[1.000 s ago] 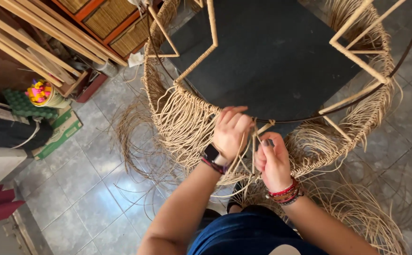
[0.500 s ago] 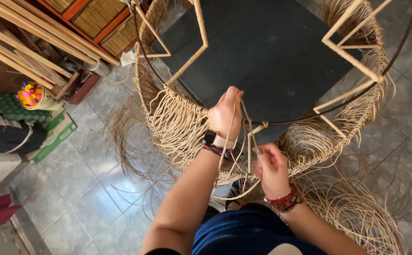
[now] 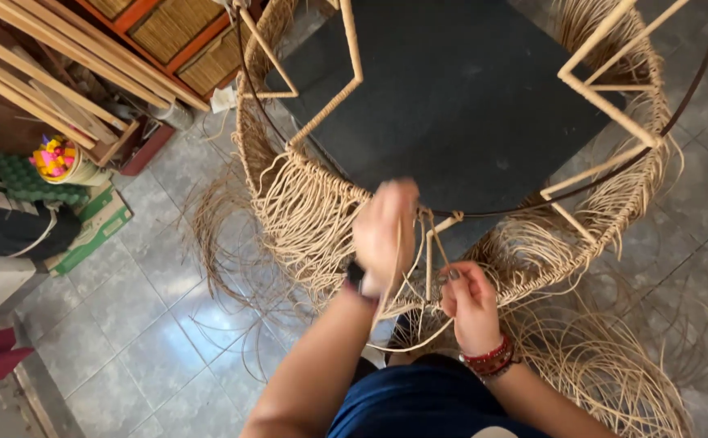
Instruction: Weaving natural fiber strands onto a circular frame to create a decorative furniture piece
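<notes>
Seen from above the person's head. Nearest, the right hand (image 3: 469, 302) (red bead bracelets at the wrist) is closed, fingers pinching pale rattan strands (image 3: 428, 268) just below the rim of a round wicker frame (image 3: 613, 122). Beside it and slightly higher, the left hand (image 3: 385, 234), blurred and wearing a dark watch, is closed around more of the same strands and held against the frame's woven edge. Loose coils of rattan (image 3: 605, 373) lie on the grey tiled floor (image 3: 126, 324) around the frame. Beyond, a dark mat (image 3: 467, 89) lies under the frame; at far left, wooden slats (image 3: 53, 77) and a pot of coloured items (image 3: 58, 158)
</notes>
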